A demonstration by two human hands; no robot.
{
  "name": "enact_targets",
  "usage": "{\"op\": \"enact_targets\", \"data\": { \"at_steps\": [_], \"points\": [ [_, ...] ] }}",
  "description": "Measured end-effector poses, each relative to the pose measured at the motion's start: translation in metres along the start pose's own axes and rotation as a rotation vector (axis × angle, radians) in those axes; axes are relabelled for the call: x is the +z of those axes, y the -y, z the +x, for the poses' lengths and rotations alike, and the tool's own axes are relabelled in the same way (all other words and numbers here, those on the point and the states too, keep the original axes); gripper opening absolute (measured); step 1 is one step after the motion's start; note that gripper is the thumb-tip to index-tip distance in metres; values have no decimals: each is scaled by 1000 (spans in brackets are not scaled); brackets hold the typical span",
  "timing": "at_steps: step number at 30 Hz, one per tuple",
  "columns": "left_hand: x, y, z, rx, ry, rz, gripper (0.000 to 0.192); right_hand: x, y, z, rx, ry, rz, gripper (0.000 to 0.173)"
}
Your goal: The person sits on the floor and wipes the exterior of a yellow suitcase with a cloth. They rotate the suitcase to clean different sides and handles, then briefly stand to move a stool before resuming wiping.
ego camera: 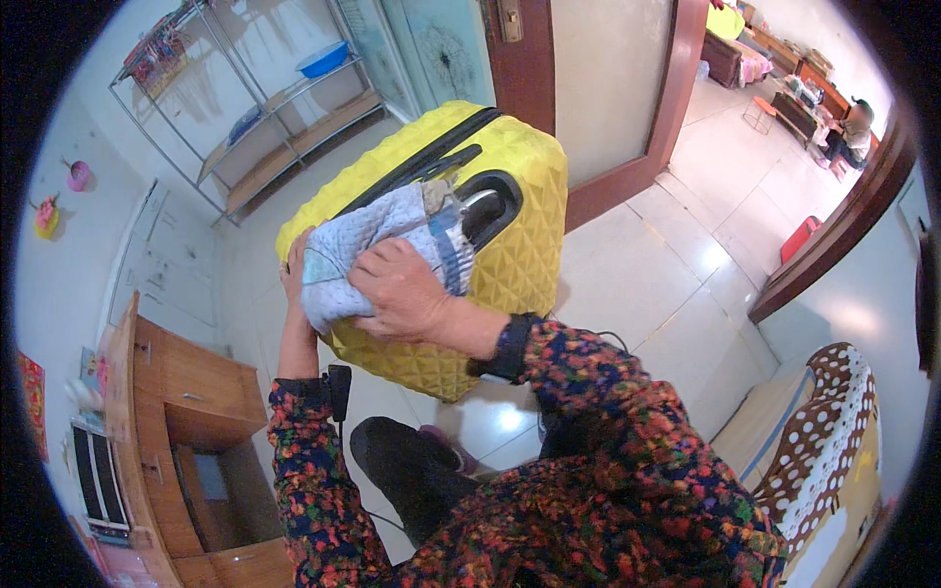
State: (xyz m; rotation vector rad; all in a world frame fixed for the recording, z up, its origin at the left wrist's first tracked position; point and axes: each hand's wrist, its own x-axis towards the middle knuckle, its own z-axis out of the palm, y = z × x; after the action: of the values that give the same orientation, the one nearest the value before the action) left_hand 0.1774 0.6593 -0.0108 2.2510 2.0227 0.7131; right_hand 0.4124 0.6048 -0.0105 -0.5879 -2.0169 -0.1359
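In front of me a yellow hard-shell suitcase [519, 242] with a faceted surface stands tilted on the tiled floor. A black zipper strip runs along its shell, and a dark recess holds its handle [485, 209]. A light blue and white quilted cloth [375, 220] lies over its upper side. My right hand [401, 294] presses down on this cloth, fingers curled into it. At the suitcase's left edge, my left hand [295, 272] grips the shell beside the cloth; part of that hand is hidden.
Wooden cabinet [213, 400] at left; metal rack [287, 140] with a blue basin [323, 60] at back left. A brown-framed door [588, 195] stands behind the suitcase. Through the doorway a person [853, 136] sits far off. A polka-dot cover [816, 441] lies at right.
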Motion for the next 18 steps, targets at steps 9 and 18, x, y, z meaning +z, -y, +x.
{"op": "enact_targets", "data": {
  "at_steps": [9,18],
  "points": [
    [-18,-57,-18,-90,-52,186,50,-128,-143,-15,551,-109,-449,29],
    [-2,-17,0,128,-106,275,54,12,15,-61,-57,-73,7,64]
  ]
}}
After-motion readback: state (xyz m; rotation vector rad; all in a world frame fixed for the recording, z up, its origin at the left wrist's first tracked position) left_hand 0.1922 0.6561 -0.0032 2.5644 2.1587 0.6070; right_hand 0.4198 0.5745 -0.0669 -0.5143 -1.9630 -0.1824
